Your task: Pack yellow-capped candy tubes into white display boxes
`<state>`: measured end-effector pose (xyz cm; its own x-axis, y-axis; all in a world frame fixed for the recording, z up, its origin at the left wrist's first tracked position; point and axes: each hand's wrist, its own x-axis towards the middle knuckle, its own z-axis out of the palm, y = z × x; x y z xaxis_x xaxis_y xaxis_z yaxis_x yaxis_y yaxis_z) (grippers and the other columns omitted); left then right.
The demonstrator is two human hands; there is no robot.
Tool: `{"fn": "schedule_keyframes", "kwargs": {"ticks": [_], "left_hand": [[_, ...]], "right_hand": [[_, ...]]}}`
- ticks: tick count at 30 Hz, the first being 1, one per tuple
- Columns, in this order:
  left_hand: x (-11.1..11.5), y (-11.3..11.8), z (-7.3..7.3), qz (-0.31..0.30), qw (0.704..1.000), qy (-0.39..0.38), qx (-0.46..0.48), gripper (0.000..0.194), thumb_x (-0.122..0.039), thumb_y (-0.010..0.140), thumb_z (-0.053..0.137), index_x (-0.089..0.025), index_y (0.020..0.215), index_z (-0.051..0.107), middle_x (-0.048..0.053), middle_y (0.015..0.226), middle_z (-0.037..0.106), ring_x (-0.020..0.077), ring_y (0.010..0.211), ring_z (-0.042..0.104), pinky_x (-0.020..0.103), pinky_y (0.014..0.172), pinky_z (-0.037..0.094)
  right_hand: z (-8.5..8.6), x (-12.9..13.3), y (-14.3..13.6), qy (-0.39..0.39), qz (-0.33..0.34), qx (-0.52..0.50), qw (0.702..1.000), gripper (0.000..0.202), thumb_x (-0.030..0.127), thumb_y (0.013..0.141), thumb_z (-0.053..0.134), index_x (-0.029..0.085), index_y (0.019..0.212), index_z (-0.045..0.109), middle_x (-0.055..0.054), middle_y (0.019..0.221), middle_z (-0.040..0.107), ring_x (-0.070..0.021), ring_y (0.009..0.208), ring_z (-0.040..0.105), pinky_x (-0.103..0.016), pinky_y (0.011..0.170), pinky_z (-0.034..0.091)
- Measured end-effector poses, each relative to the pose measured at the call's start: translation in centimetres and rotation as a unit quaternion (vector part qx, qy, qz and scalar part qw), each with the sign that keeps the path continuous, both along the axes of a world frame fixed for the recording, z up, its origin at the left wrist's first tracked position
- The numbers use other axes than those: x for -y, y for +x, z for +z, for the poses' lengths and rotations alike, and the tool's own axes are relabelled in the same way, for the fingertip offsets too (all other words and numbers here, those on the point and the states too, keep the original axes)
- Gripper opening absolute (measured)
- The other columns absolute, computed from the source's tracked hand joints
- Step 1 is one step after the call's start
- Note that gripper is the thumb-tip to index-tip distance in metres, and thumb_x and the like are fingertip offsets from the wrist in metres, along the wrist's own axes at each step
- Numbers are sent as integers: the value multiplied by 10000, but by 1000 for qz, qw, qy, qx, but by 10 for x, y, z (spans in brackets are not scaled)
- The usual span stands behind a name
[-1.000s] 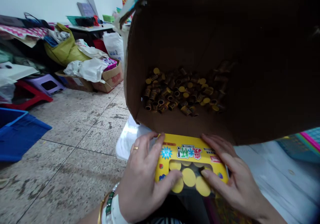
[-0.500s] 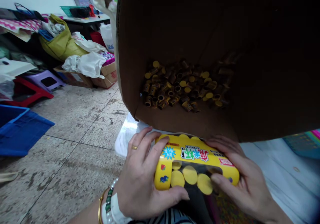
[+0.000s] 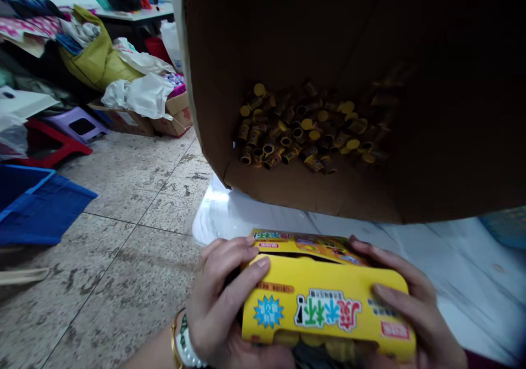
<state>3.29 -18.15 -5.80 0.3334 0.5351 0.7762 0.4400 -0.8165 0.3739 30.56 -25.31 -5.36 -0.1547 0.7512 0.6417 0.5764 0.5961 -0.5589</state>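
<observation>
A yellow printed carton [image 3: 324, 276] with coloured lettering lies crosswise between my hands, low in the view. My left hand [image 3: 222, 297] is closed around its left end, fingertips on the top edge. At the right end my right hand [image 3: 419, 303] grips it, thumb on the printed panel. A dark gap runs between two panels along the top. Rounded yellow pieces [image 3: 312, 339] show through the window at its lower edge. Beyond it, a large brown cardboard box [image 3: 283, 191] opens toward me, holding a pile of small brown cups and yellow discs [image 3: 296, 130].
Below the cardboard box is a white marbled surface [image 3: 242, 210]. On the speckled floor to the left are a blue crate [image 3: 53, 210], a red stool [image 3: 61, 144] and a purple stool [image 3: 78, 122]. Bags and cartons [image 3: 139, 122] are piled farther back.
Both hands have tipped the yellow carton and brought it lower. Its window has turned downward, and a second printed panel and the gap now show. The cardboard box sits slightly higher in view.
</observation>
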Motion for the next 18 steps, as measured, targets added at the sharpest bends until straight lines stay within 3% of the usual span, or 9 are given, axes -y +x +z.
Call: {"fn": "schedule_keyframes", "kwargs": {"ticks": [7, 10, 14, 18], "left_hand": [[-5, 8, 2, 34, 999, 37, 20, 753, -735, 753, 639, -129, 1200, 647, 139, 1044, 649, 398, 1124, 612, 596, 970, 478], [-4, 7, 1, 45, 997, 55, 20, 753, -751, 734, 649, -146, 1181, 662, 128, 1014, 687, 394, 1110, 618, 585, 966, 480], [-5, 6, 5, 39, 998, 48, 4, 730, -739, 723, 667, -158, 1167, 660, 133, 1039, 708, 399, 1128, 612, 574, 953, 465], [-6, 6, 9, 30, 999, 33, -8, 707, -721, 727, 658, -175, 1175, 634, 129, 1042, 694, 389, 1115, 594, 569, 936, 451]], "right_hand": [[4, -11, 8, 20, 12, 29, 999, 755, 376, 825, 709, 85, 1481, 476, -198, 1410, 562, -448, 1350, 488, -714, 1122, 370], [9, -9, 7, 39, -16, 76, 996, 757, 396, 809, 705, 89, 1464, 484, -185, 1320, 621, -443, 1333, 497, -719, 1132, 329], [16, -9, 6, 60, -58, 111, 990, 661, 431, 794, 711, 115, 1358, 570, -173, 1227, 620, -436, 1309, 512, -696, 1110, 372], [15, -8, 12, 89, -48, 115, 988, 665, 436, 767, 775, 163, 1342, 581, -142, 1197, 611, -398, 1282, 533, -691, 1165, 325]]}}
